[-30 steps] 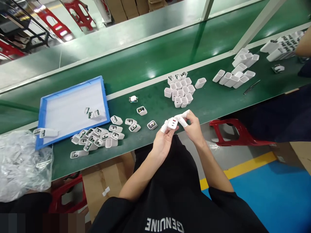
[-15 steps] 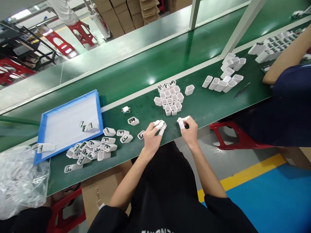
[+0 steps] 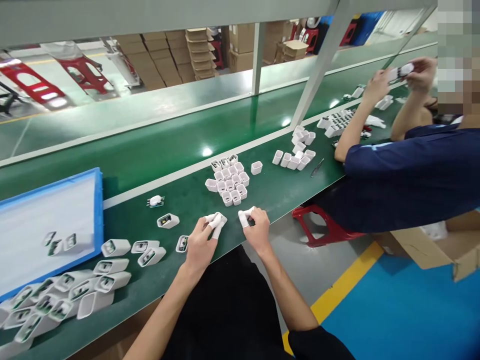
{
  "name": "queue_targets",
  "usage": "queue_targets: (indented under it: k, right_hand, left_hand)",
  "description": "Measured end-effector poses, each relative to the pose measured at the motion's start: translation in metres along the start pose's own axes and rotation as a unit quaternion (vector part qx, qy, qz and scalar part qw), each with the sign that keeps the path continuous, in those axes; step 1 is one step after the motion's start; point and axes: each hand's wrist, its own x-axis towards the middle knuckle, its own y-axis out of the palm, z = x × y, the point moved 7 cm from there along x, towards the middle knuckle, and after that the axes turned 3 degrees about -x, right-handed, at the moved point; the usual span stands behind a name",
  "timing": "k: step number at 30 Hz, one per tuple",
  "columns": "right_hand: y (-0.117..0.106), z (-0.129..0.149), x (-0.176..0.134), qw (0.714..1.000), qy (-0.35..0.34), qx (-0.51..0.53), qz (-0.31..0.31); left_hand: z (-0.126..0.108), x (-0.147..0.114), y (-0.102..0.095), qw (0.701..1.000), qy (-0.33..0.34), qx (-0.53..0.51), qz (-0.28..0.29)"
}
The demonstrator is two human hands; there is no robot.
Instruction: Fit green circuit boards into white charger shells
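Observation:
My left hand (image 3: 202, 240), with white finger cots, is closed around a small white plastic housing (image 3: 224, 218), mostly hidden by the fingers. Apart from it, my right hand (image 3: 256, 227), also in finger cots, has thumb and forefinger bent together; whatever they pinch is too small to make out. A white housing with parts inside (image 3: 182, 243) lies beside the left wrist, and another filled housing (image 3: 168, 220) is further left. Beyond my hands stands a cluster of open white housings (image 3: 229, 185). A small circuit board with a white part (image 3: 155, 201) lies on the green bench.
Many filled housings (image 3: 69, 295) lie at the lower left by a blue-rimmed tray (image 3: 98, 215). More white housings (image 3: 294, 159) and tweezers (image 3: 317, 167) lie to the right. A co-worker (image 3: 405, 170) sits there, handling a white piece. A post (image 3: 315, 65) rises behind the bench.
The view has swung right and up, bringing more of the co-worker into sight. My hands keep nearly the same pose above the bench, the left still around the housing.

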Motion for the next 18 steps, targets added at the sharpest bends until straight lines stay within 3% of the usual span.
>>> queue_targets:
  k: [11,18]
  right_hand:
    - [-0.002,0.002,-0.002,1.0,0.007,-0.013,-0.006]
    - [0.001,0.001,-0.005,0.999,-0.006,-0.031,-0.017]
  left_hand:
    - [0.011,-0.005,0.009,0.998,-0.032,-0.045,0.011]
    - [0.006,-0.007,0.012,1.0,0.009,-0.015,0.007]
